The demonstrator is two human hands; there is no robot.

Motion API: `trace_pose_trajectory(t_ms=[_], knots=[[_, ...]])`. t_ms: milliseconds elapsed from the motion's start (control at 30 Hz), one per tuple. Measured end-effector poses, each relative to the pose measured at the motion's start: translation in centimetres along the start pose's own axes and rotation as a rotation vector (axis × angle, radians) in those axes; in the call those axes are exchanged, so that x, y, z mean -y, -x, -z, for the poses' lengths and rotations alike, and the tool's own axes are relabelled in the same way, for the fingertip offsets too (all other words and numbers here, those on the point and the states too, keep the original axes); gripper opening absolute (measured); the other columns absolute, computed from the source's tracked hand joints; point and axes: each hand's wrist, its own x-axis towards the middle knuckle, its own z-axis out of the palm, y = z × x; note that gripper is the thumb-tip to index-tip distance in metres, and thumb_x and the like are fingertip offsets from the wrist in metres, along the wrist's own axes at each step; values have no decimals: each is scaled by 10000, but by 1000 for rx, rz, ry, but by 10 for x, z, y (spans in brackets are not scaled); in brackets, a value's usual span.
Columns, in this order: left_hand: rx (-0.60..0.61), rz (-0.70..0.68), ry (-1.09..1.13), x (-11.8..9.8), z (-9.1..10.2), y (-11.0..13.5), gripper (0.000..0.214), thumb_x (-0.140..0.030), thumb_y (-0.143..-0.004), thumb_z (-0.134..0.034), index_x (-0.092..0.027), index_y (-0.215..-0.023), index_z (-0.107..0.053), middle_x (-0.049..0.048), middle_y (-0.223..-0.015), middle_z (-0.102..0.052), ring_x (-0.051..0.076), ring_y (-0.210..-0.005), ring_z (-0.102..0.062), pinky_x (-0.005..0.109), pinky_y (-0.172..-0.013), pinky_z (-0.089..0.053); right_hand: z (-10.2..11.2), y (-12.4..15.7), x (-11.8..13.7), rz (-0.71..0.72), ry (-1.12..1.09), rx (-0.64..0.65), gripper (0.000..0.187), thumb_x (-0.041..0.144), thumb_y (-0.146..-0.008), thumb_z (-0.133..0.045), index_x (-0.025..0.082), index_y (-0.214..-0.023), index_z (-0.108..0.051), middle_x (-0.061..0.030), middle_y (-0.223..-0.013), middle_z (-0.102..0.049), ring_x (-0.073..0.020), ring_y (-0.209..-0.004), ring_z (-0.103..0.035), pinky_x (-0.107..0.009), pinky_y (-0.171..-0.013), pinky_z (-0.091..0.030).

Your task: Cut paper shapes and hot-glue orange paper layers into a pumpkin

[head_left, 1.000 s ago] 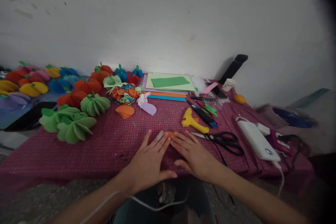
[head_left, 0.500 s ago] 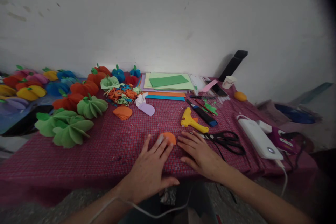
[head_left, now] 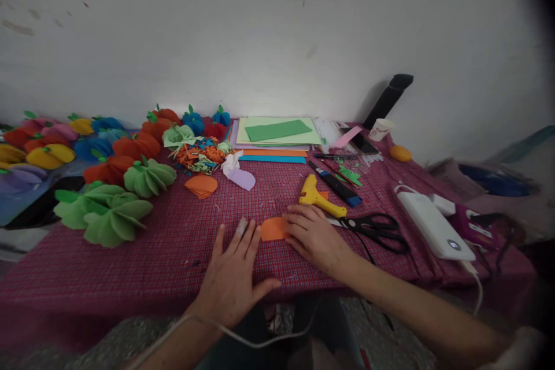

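Note:
A small orange paper piece (head_left: 274,229), rounded at the left and straight at the bottom, lies on the checked cloth between my hands. My left hand (head_left: 230,274) rests flat with fingers spread, its fingertips beside the paper's left end; a whitish wrap covers one fingertip. The extended fingers of my right hand (head_left: 317,237) touch the paper's right end and partly cover it. Just beyond that hand lie a yellow glue gun (head_left: 321,198) and black-handled scissors (head_left: 373,228), whose blades are partly hidden.
Paper pumpkins (head_left: 115,214) crowd the left side, near paper scraps (head_left: 202,155) and a stack of orange cutouts (head_left: 201,185). Coloured sheets (head_left: 277,137) lie at the back. A utility knife (head_left: 336,185), paper cup (head_left: 380,129) and white power bank (head_left: 433,225) are right. A cable crosses my left wrist.
My left hand has drawn left off the orange paper, uncovering its left part. My right hand has moved left, and its fingers now touch the paper's right end.

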Motion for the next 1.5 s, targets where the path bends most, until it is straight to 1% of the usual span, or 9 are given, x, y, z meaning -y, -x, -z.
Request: trace_pose_trajectory(t_ms=[267,400,500,633,867,1000,1200,1367,1500], knots=[[-9,18,21,-2,4,-2,807,-682,-801,-257,-114,-1368,-341,139,-1448,-317,312,-1346,-215,591,-1070,-50,-4,-4,0,-28,-23,33,165,229,-872,-521,200,-973,-649,-40,-1045,-667,-232,-1123,-480,-454,-985,-343],[2,-6,38,-4,9,-3,772,-675,-802,-274,-147,-1359,-363,135,-1437,-342,313,-1339,-242,580,-1067,-99,-2,-3,0,-25,-48,31,164,232,-853,-549,195,-986,-639,-47,-1049,-663,-230,-1128,-479,-450,-996,-340],[11,28,59,-8,13,-4,715,-641,-820,-296,-155,-1332,-408,132,-1393,-417,314,-1308,-309,565,-1060,-153,0,-3,-3,-8,-66,72,218,203,-846,-550,181,-1055,-610,-53,-1105,-641,-224,-1124,-491,-428,-1002,-353],[-12,88,114,-13,19,-4,608,-559,-853,-339,-151,-1284,-469,97,-1307,-526,283,-1259,-393,519,-1066,-198,-3,-7,-10,84,-77,138,288,186,-863,-517,153,-1146,-564,-71,-1151,-626,-201,-1082,-541,-372,-964,-412],[-60,157,156,-10,23,0,455,-446,-860,-411,-183,-1203,-555,66,-1242,-586,261,-1225,-437,496,-1075,-209,-8,-18,-12,141,9,145,212,234,-899,-472,158,-1008,-637,-72,-1035,-680,-207,-978,-597,-369,-889,-457],[-67,164,152,-7,22,2,423,-431,-856,-423,-192,-1164,-586,64,-1232,-594,265,-1218,-446,497,-1073,-224,-7,-19,-10,130,32,131,218,213,-907,-449,153,-966,-650,-71,-958,-694,-193,-919,-609,-342,-840,-472],[-80,157,146,-7,19,3,405,-421,-852,-437,-188,-1138,-605,62,-1231,-595,267,-1211,-453,491,-1060,-258,-4,-24,-6,102,67,156,211,203,-905,-445,138,-901,-646,-65,-874,-685,-193,-842,-605,-327,-787,-481],[-94,141,133,-9,19,4,407,-412,-860,-421,-180,-1138,-607,64,-1241,-587,268,-1206,-459,487,-1058,-260,-1,-25,-3,96,52,186,221,203,-905,-440,138,-919,-650,-75,-903,-685,-197,-891,-595,-336,-832,-469],[-119,79,122,-15,19,-1,462,-411,-877,-378,-151,-1220,-546,76,-1310,-524,255,-1240,-426,455,-1061,-265,0,-17,1,82,7,161,233,235,-902,-447,157,-1012,-637,-79,-1060,-661,-216,-1025,-557,-389,-927,-420]])
